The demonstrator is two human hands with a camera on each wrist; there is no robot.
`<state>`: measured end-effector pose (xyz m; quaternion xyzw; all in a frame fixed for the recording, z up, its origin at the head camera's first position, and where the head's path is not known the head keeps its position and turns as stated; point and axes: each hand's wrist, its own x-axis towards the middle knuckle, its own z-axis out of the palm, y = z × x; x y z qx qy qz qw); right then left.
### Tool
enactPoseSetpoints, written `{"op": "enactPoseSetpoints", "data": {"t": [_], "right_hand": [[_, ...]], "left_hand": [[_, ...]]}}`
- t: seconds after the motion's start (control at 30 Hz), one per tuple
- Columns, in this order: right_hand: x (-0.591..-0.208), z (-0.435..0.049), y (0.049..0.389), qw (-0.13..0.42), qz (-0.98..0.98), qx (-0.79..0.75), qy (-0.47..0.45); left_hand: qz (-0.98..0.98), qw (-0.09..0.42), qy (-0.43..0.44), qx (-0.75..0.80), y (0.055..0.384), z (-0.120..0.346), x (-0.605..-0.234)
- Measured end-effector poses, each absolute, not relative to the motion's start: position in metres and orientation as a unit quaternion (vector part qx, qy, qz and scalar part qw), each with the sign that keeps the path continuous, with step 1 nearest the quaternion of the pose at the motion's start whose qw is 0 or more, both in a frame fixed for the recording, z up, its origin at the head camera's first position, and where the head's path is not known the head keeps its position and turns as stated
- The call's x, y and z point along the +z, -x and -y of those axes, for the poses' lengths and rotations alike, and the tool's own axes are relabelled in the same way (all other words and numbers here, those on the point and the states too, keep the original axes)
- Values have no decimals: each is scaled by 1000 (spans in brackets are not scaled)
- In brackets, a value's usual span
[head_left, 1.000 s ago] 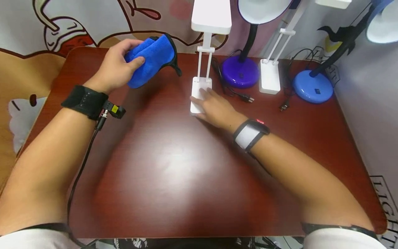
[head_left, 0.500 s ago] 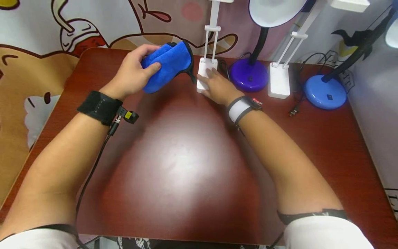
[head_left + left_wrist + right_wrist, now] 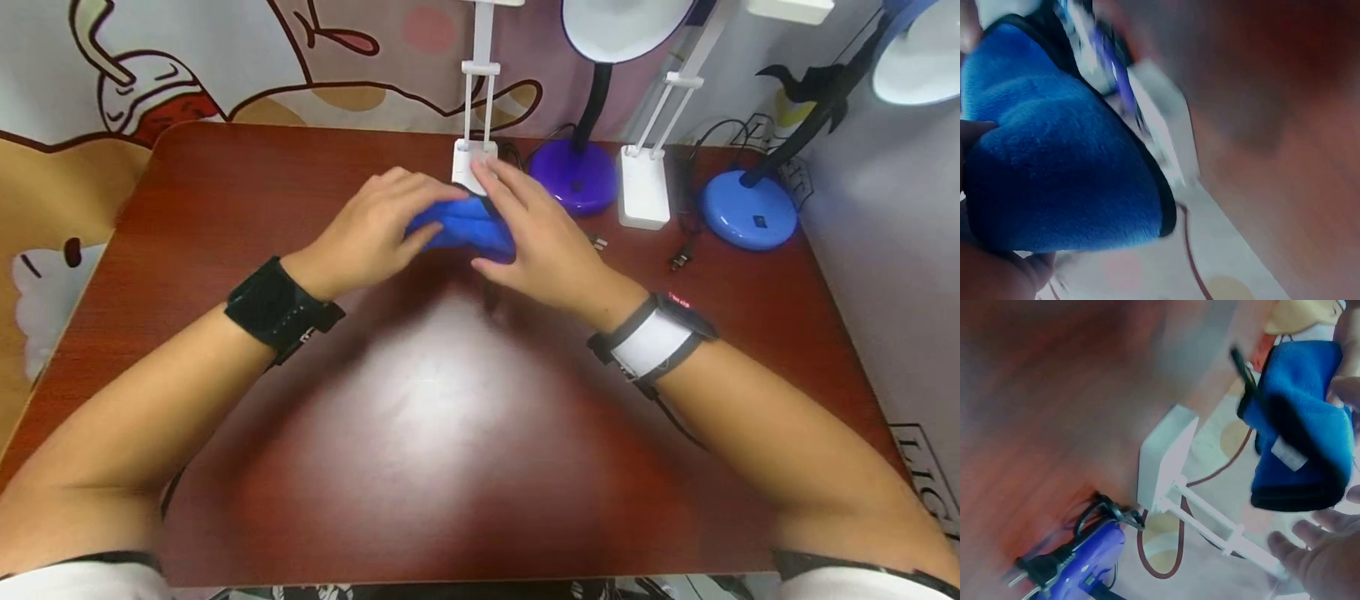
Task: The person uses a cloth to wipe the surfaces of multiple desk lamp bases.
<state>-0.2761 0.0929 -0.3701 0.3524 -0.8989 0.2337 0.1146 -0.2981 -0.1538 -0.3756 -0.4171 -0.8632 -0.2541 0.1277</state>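
Note:
A folded blue cloth point(image 3: 468, 227) with black edging is held in my left hand point(image 3: 367, 233), thumb on the near side. In the left wrist view the blue cloth point(image 3: 1066, 150) fills much of the left side. My right hand point(image 3: 551, 242) is at the cloth's right end, fingers and thumb spread. The right wrist view shows the right hand's fingers point(image 3: 1310, 540) beside the cloth point(image 3: 1300, 425), with a black strap and white tag facing them. Just behind the cloth stands a white desk lamp's base point(image 3: 471, 162), partly covered by the right fingers in the head view.
A purple lamp point(image 3: 576, 179), a second white lamp point(image 3: 643, 187) and a blue lamp point(image 3: 750, 210) stand along the back right of the brown table point(image 3: 420, 467). Loose cords with plugs point(image 3: 680, 257) lie by their bases. A wall with cartoon pictures point(image 3: 337, 50) rises behind.
My right hand has left the white lamp's base, which was pushed back earlier, and come to the cloth. My left hand has brought the cloth right and nearer, in front of that lamp.

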Motion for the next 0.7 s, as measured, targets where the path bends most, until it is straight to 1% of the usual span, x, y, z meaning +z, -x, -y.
{"op": "enactPoseSetpoints", "data": {"t": [0.1, 0.17, 0.23, 0.3, 0.4, 0.5, 0.57, 0.63, 0.7], "right_hand": [[-376, -98, 264, 102, 900, 221, -360], [-380, -103, 258, 99, 903, 220, -355], [-384, -109, 252, 109, 901, 228, -353], [-387, -115, 247, 129, 900, 231, -345], [-391, -126, 241, 178, 893, 201, -360], [-397, -137, 235, 222, 872, 137, -414], [-402, -143, 231, 235, 852, 91, -459], [-409, -148, 227, 213, 838, 64, -498], [-416, -151, 223, 175, 832, 44, -525]], "left_hand": [[846, 135, 463, -229, 282, 141, -384], [846, 137, 471, -211, 275, 135, -389], [853, 140, 466, -189, 272, 131, -393], [862, 144, 456, -169, 270, 129, -396], [871, 155, 445, -140, 267, 130, -400], [863, 177, 464, -92, 262, 132, -406], [848, 189, 493, -45, 258, 132, -411], [828, 190, 528, 3, 255, 130, -416], [809, 172, 560, 38, 252, 126, -420]]}}
